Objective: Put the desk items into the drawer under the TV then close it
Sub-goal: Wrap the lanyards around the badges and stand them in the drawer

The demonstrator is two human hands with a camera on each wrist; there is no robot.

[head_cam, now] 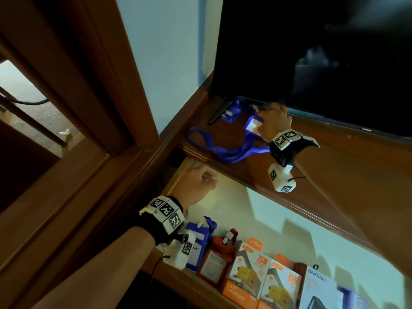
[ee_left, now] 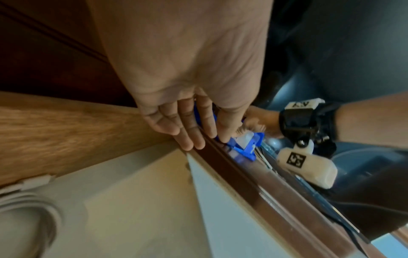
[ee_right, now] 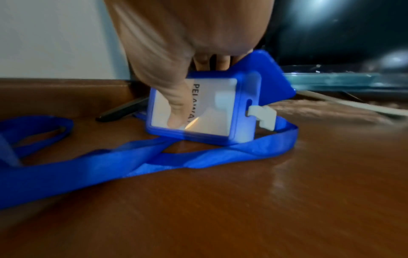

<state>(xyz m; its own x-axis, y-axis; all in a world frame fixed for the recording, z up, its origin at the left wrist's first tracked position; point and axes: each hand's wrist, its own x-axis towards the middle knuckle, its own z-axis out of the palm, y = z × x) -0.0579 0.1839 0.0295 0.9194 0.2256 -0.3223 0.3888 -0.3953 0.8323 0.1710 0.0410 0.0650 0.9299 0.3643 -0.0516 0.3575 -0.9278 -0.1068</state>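
Observation:
On the brown desk top (head_cam: 323, 161) under the TV (head_cam: 312, 52), my right hand (head_cam: 275, 121) grips a blue badge holder (ee_right: 198, 111) with a white card, thumb on its face and fingers behind it. Its blue lanyard (head_cam: 225, 150) trails over the desk toward the front edge. A second blue badge holder (head_cam: 231, 112) lies by the TV foot. Below, the drawer (head_cam: 278, 219) stands pulled out. My left hand (head_cam: 200, 184) hovers over its far left corner, fingers loosely bent and holding nothing (ee_left: 187, 129).
Along the drawer's front lie a blue badge holder (head_cam: 200, 244), a red one (head_cam: 217, 259), two orange charger boxes (head_cam: 263, 279) and a white box (head_cam: 323, 291). A coiled white cable (ee_left: 26, 209) sits in the drawer. A wooden door frame (head_cam: 73, 130) stands at left.

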